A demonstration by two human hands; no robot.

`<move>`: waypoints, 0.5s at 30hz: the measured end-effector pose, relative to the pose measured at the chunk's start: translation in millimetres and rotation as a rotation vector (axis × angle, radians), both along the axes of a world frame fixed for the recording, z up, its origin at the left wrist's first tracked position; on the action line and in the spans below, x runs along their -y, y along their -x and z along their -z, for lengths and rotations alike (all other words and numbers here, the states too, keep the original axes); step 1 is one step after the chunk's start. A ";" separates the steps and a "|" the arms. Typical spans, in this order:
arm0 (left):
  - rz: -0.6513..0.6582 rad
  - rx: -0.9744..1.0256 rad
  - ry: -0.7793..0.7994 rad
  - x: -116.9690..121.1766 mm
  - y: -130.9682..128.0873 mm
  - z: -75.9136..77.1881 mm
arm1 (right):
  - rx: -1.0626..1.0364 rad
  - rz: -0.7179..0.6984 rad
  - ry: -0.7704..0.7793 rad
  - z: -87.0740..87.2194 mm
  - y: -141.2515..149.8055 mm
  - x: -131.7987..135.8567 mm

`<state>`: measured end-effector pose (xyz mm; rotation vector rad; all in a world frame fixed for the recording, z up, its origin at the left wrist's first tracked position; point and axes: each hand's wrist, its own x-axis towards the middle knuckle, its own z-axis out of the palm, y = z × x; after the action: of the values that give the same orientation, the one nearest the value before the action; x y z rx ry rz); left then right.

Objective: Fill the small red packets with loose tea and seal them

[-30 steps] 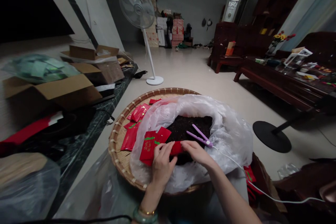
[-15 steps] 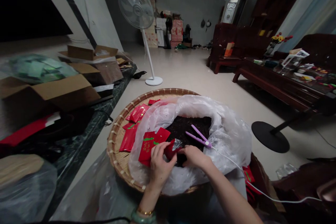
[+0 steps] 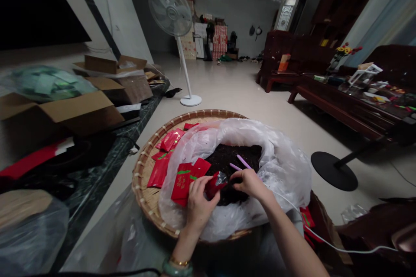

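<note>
My left hand (image 3: 201, 199) is closed around a small red packet (image 3: 212, 185), whose open mouth shows a silver lining. Just right of it, my right hand (image 3: 249, 183) hovers over a heap of dark, tea-like loose leaves (image 3: 224, 156), its fingertips pinched together. Whatever sits between those fingertips is too dark to make out. A purple mini flat iron (image 3: 243, 161) lies across the heap, its hinge end hidden behind my right hand. The heap rests in a crumpled clear plastic bag (image 3: 286, 173). Flat red packets with green stripes (image 3: 181, 184) lie left of my left hand.
A round woven bamboo tray (image 3: 140, 169) carries the bag and more red packets (image 3: 159, 171). The iron's white cord (image 3: 351, 250) trails off right. Beyond stand a white fan (image 3: 185, 69), open cardboard boxes (image 3: 81, 108), a black round stand base (image 3: 334, 172) and a dark wooden table (image 3: 338, 104).
My right hand has moved up and right, away from the packet's mouth, and now covers the flat iron's hinge. My left hand keeps the packet in nearly the same place.
</note>
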<state>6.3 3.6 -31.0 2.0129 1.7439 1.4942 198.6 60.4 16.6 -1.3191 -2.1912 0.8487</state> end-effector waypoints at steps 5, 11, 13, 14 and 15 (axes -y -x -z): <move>0.013 -0.013 0.016 0.3 -1.0 -1.0 | -0.022 0.051 -0.091 -34.0 0.5 0.8; 0.008 0.004 0.021 -0.5 -1.3 -0.8 | -0.050 -0.045 -0.150 -58.8 26.3 11.4; 0.010 0.011 0.023 -1.0 -1.1 0.4 | -0.010 -0.066 -0.194 -60.0 33.4 13.6; 0.009 0.014 0.024 -1.2 -1.0 0.9 | 0.009 -0.068 -0.214 -59.8 35.8 14.4; 0.008 0.015 0.025 -1.2 -0.9 1.3 | 0.023 -0.065 -0.231 -59.4 37.5 15.0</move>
<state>7.2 4.8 -32.3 1.9895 1.7379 1.4741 161.1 45.4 76.0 -1.1567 -2.2820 0.5839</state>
